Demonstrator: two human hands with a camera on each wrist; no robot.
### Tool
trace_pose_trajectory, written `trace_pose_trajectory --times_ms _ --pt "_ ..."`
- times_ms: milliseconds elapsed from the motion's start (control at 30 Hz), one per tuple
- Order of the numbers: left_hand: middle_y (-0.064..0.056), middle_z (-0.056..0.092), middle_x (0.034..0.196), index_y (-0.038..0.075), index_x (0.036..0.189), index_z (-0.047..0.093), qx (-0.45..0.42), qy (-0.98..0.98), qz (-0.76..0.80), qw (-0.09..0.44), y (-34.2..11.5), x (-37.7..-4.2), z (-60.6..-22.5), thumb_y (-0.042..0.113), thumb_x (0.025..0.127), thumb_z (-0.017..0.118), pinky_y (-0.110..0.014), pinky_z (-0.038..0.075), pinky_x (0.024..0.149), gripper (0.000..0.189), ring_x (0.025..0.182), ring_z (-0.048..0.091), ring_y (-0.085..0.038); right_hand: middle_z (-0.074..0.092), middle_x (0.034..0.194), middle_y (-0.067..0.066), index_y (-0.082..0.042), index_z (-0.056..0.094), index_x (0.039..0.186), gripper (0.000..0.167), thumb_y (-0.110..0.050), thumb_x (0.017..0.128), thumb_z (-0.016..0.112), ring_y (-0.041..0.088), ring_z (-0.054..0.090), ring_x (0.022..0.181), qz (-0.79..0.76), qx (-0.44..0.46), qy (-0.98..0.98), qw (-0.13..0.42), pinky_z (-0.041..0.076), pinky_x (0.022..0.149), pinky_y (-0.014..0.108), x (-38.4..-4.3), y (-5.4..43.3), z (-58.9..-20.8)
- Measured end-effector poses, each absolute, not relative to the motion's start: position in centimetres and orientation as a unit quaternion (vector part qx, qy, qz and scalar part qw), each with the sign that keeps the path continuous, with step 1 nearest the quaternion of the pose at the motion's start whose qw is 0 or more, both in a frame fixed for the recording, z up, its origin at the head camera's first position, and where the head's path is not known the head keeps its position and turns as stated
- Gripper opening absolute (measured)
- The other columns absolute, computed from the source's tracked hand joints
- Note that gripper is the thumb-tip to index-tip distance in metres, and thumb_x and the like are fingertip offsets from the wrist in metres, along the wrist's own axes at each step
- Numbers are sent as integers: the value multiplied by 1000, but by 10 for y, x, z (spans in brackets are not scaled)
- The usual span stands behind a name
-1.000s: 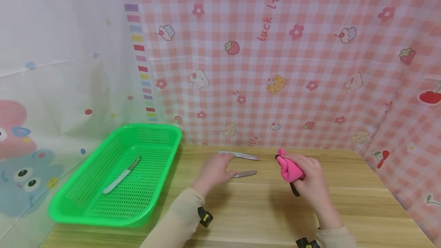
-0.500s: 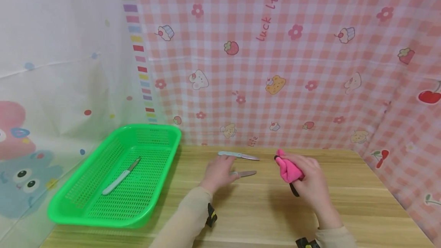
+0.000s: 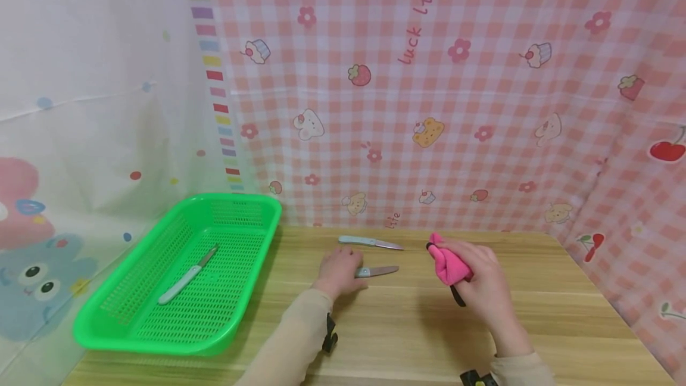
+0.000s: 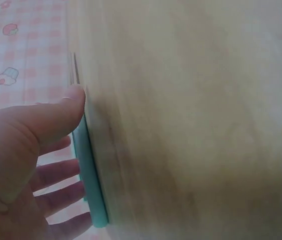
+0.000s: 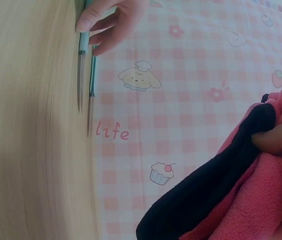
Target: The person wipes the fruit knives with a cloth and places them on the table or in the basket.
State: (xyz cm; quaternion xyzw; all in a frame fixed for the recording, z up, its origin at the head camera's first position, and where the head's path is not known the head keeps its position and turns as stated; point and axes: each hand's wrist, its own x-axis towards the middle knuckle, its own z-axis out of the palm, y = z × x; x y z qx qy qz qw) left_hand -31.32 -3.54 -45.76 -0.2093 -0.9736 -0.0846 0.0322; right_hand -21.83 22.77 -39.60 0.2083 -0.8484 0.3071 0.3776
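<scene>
On the wooden table lies a near knife (image 3: 382,270) with a pale blue-green handle; its blade points right. My left hand (image 3: 339,270) is at that handle, thumb on the near side and extended fingers on the far side, as the left wrist view also shows. Part of the handle (image 4: 88,175) is covered by the thumb. A second, similar knife (image 3: 370,242) lies just behind, beyond the fingertips. My right hand (image 3: 485,279) grips a folded pink cloth (image 3: 449,264) with a black edging (image 5: 206,182), held above the table on the right.
A green plastic basket (image 3: 227,329) stands at the left with one more knife (image 3: 187,279) inside. A pink checked curtain (image 3: 396,106) hangs along the table's back edge and right side. White patterned sheeting (image 3: 107,136) hangs on the left.
My left hand has drawn slightly back from the far knife and come down around the near knife's handle. The right hand and the pink cloth have stayed in place.
</scene>
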Motion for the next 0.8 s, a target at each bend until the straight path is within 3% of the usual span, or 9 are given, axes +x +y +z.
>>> trace_pose_trajectory --times_ms 67,300,800 --pt "0 58 101 17 99 66 -210 -974 -78 31 -35 -315 -460 48 81 79 -41 48 88 38 98 53 -21 71 110 14 -7 73 109 56 22 61 79 29 58 97 308 209 -848 377 38 85 38 -218 228 -396" --pt "1 54 95 18 98 68 -213 -973 -83 31 -32 -317 -464 41 81 81 -37 48 78 31 91 51 -19 71 110 14 -7 73 108 54 20 62 79 30 58 97 312 209 -848 374 38 86 38 -219 228 -397" --pt "2 52 85 18 84 61 -205 -976 -75 13 -23 -313 -462 28 84 80 -37 47 72 21 84 51 -18 71 108 14 -7 73 108 57 21 59 80 33 59 96 308 215 -844 382 37 85 38 -219 230 -398"
